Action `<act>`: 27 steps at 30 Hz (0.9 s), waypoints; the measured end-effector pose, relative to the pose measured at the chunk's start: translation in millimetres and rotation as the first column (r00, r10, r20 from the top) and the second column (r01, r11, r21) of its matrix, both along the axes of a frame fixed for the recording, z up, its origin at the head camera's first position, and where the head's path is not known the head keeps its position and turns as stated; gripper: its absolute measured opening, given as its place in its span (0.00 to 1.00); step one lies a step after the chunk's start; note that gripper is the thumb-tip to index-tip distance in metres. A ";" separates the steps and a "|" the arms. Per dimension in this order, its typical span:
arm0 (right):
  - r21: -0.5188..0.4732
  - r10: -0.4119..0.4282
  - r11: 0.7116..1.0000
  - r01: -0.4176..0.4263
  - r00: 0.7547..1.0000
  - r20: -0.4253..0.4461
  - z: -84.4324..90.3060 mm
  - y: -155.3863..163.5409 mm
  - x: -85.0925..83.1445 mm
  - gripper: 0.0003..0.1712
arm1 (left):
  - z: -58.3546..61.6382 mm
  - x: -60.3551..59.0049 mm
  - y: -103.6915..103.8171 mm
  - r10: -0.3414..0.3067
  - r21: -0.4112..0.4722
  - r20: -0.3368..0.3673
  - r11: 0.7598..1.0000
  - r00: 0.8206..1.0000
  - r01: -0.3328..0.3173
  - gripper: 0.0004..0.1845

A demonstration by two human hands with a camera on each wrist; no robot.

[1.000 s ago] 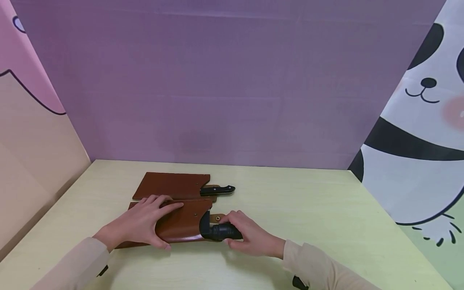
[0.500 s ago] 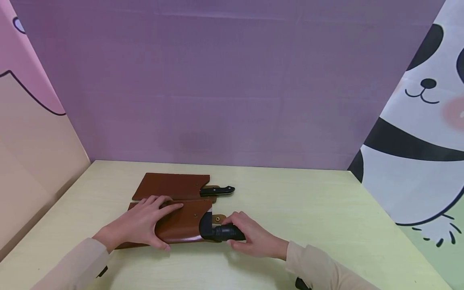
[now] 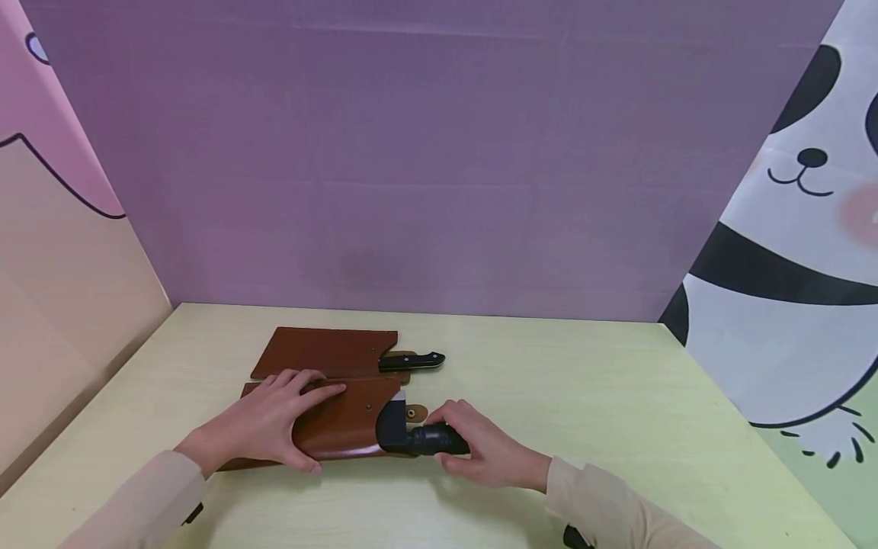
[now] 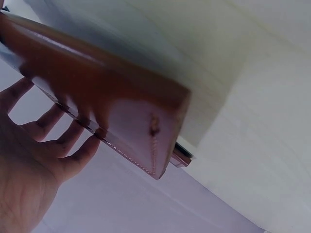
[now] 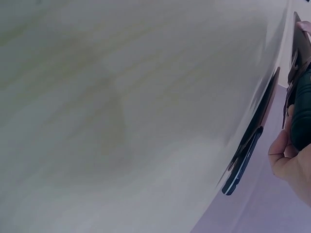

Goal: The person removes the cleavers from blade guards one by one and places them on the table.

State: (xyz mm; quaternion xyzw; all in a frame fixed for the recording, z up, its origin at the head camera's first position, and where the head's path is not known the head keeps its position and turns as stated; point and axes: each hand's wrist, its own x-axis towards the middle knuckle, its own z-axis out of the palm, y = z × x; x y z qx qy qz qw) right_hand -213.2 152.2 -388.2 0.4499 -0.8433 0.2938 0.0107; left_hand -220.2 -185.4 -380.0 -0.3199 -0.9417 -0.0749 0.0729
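Two sheaths [image 3: 343, 427] — two knives [image 3: 411, 438].

On the table [image 3: 617, 396], one sheathed knife [image 3: 336, 352] lies just behind the nearer sheath [image 3: 343, 423].

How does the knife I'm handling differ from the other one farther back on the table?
The near knife has a bulky black handle gripped by the right hand, its sheath pressed by the left hand; a sliver of blade shows. The far knife has a slim riveted handle, lies untouched and fully sheathed. Both sheaths are brown leather.
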 end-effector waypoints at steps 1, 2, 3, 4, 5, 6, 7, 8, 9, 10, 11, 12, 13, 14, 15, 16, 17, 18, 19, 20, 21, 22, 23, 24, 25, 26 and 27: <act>0.000 0.000 1.000 0.000 1.000 -0.008 0.1 0.5 0.1 0.21 | -0.1 0.0 -0.3 0.000 -0.001 -0.002 1.000 1.000 0.000 0.54; 0.000 0.000 1.000 0.000 1.000 -0.011 0.4 1.0 0.2 0.21 | -0.1 0.0 -0.5 0.000 -0.002 -0.004 1.000 1.000 0.000 0.54; 0.000 0.000 1.000 0.000 1.000 -0.015 0.5 1.5 0.4 0.21 | -0.1 0.0 -0.8 0.000 -0.002 -0.006 1.000 1.000 0.000 0.54; 0.000 0.000 1.000 0.000 1.000 -0.018 0.6 2.1 0.5 0.20 | 0.0 0.0 -0.9 -0.001 -0.002 -0.007 1.000 1.000 0.001 0.54; -0.001 -0.002 1.000 0.002 1.000 -0.018 0.7 2.7 0.7 0.21 | 0.3 0.3 -1.0 -0.002 0.000 -0.006 1.000 1.000 0.002 0.54; 0.000 -0.004 1.000 0.004 1.000 -0.017 0.8 3.2 0.9 0.21 | 0.6 0.5 -1.2 -0.002 0.002 -0.007 1.000 1.000 0.002 0.54; 0.002 -0.006 1.000 0.006 1.000 -0.013 1.0 3.8 1.1 0.21 | 0.8 0.7 -1.4 -0.003 0.003 -0.008 1.000 1.000 0.003 0.54; 0.002 -0.008 1.000 0.008 1.000 -0.008 1.1 4.3 1.3 0.21 | 1.0 0.9 -1.6 -0.004 0.004 -0.009 1.000 1.000 0.004 0.54; 0.003 -0.010 1.000 0.010 1.000 -0.006 1.0 4.8 1.3 0.21 | 0.9 0.8 -1.7 -0.004 0.004 -0.011 1.000 1.000 0.004 0.54; 0.004 -0.011 1.000 0.011 1.000 -0.003 0.8 5.3 1.3 0.21 | 0.8 0.8 -1.7 -0.004 0.004 -0.013 1.000 1.000 0.004 0.54; 0.006 -0.014 1.000 0.014 1.000 0.000 0.6 5.7 1.3 0.21 | 0.6 0.9 -1.8 -0.004 0.005 -0.014 1.000 1.000 0.004 0.54; 0.006 -0.014 1.000 0.014 1.000 0.001 0.5 6.2 1.3 0.21 | 0.3 0.8 -2.0 -0.003 0.004 -0.017 1.000 1.000 0.003 0.54; 0.005 -0.015 1.000 0.015 1.000 0.004 0.2 6.6 1.2 0.21 | 0.2 0.9 -2.3 -0.002 0.004 -0.017 1.000 1.000 0.002 0.54; 0.005 -0.016 1.000 0.016 1.000 0.008 -0.3 7.0 1.0 0.21 | 0.0 0.9 -2.4 -0.002 0.004 -0.019 1.000 1.000 0.002 0.54; 0.004 -0.017 1.000 0.017 1.000 0.010 -0.6 7.4 1.0 0.21 | -0.1 0.9 -2.6 0.000 0.004 -0.019 1.000 1.000 0.000 0.54; 0.005 -0.019 1.000 0.019 1.000 0.015 -0.8 7.7 1.0 0.21 | -0.1 0.9 -2.6 0.000 0.004 -0.019 1.000 1.000 0.000 0.54; 0.005 -0.021 1.000 0.021 1.000 0.019 -0.9 8.0 1.1 0.21 | -0.1 1.0 -2.7 0.000 0.004 -0.018 1.000 1.000 0.000 0.54; 0.005 -0.022 1.000 0.022 0.999 0.026 -0.8 8.3 1.3 0.21 | 0.0 0.9 -2.7 -0.001 0.004 -0.016 1.000 1.000 0.001 0.54; 0.005 -0.025 1.000 0.025 0.999 0.034 -0.7 8.6 1.5 0.21 | 0.0 0.8 -2.7 -0.002 0.004 -0.015 1.000 1.000 0.002 0.54; 0.007 -0.027 1.000 0.027 0.999 0.037 -0.5 8.9 1.7 0.21 | 0.0 0.8 -2.7 -0.002 0.004 -0.014 1.000 1.000 0.002 0.54; 0.008 -0.029 1.000 0.029 0.999 0.041 -0.2 9.2 2.0 0.21 | 0.0 0.8 -2.9 -0.003 0.004 -0.013 1.000 1.000 0.003 0.54; 0.010 -0.032 0.999 0.032 0.998 0.045 0.0 9.6 2.2 0.21 | 0.0 0.7 -3.0 -0.004 0.004 -0.012 1.000 1.000 0.004 0.54; 0.013 -0.036 0.999 0.036 0.998 0.051 0.4 9.9 2.5 0.21 | 0.0 0.6 -3.1 -0.005 0.004 -0.012 1.000 1.000 0.005 0.54; 0.016 -0.041 0.999 0.040 0.998 0.056 0.8 10.4 2.8 0.21 | 0.0 0.7 -3.3 -0.006 0.004 -0.012 1.000 1.000 0.006 0.54; 0.019 -0.045 0.999 0.044 0.997 0.059 1.1 10.8 3.0 0.21 | 0.0 0.8 -3.5 -0.006 0.005 -0.012 1.000 1.000 0.006 0.54; 0.021 -0.049 0.999 0.048 0.997 0.062 1.4 11.3 3.2 0.21 | -0.1 0.7 -3.6 -0.006 0.005 -0.011 1.000 1.000 0.006 0.54; 0.023 -0.054 0.998 0.052 0.996 0.067 1.7 11.7 3.3 0.21 | -0.2 0.6 -3.7 -0.006 0.006 -0.012 1.000 1.000 0.006 0.54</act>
